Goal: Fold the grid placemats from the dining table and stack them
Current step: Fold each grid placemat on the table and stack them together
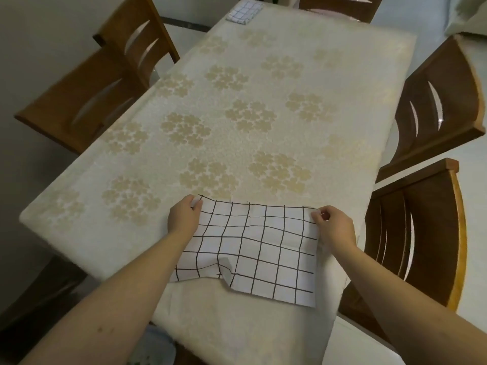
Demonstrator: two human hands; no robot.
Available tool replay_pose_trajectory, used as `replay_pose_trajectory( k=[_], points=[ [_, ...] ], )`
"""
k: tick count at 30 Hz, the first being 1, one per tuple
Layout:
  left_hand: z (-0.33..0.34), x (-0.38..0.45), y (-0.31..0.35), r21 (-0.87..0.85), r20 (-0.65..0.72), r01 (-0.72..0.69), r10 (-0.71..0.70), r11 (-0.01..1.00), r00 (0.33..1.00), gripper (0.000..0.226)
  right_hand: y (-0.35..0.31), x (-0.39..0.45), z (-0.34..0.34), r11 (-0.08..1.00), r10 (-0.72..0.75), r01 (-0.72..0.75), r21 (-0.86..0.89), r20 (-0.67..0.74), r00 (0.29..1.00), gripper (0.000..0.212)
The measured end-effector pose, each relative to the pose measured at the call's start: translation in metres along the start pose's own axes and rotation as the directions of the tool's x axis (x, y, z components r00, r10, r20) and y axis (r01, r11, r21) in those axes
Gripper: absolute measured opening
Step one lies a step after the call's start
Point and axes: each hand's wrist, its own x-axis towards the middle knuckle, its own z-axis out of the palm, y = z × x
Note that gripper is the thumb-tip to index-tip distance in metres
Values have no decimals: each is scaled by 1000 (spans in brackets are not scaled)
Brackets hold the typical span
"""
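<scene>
**Far edge pinched at both corners, fold in hand**

A grid placemat [253, 246] was seen lying at the near end of the worktop [237, 114], its near edge rumpled and one flap turned up near the middle. The far left corner was pinched by the left hand [184, 218], thumb over the cloth; the far right corner was pinched by the right hand [333, 227]. Both grips were closed on the fabric, not merely resting on it.

A second grid placemat [245, 12], already folded small, was seen at the far end of the worktop, well apart from the one in hand. That spot was judged to be where the stack would go.

For a clean fold, it was judged that both corners should be lifted together and brought level onto the near corners, with the grid lines used as a guide. The buckled near edge would best be smoothed flat first, or a crooked crease would be pressed in.

Much was hard to make out. The fingertips under the cloth were hidden. Whether the mat was a single layer or already doubled could not be told. The near left corner was covered by the left forearm, and the far mat was blurred.
</scene>
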Motion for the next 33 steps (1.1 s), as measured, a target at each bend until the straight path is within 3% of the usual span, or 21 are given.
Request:
replay_pose_trajectory(
  k=[2,6,8,13,17,26,29,33],
  points=[
    [3,2,-3,-19,-3,-10,10,1000,1000,32,1,-1,2,1000,-6,6,-18,-15,1000,16],
    [-5,0,-8,-130,-47,25,-31,991,998,37,1,-12,9,999,-38,42,34,-107,994,47],
    [-15,-8,-12,-180,-54,54,-64,982,996,38,-3,-31,13,996,-82,85,13,-153,985,51],
    [-41,-53,-44,-310,-49,149,-172,939,984,33,-1,-114,37,918,-364,357,-175,-12,931,49],
    [-46,-88,-85,-321,15,214,-221,923,975,36,10,-164,64,837,-471,470,-281,71,879,53],
    [-42,-136,-116,-358,230,182,-102,916,968,40,19,-207,102,749,-398,450,-486,213,892,68],
    [-43,-136,-114,-377,264,161,-61,912,963,25,23,-214,106,739,-366,441,-509,246,898,72],
    [-46,-135,-115,-376,294,157,-43,913,955,22,33,-218,106,736,-312,418,-532,281,908,75]
  ],
)
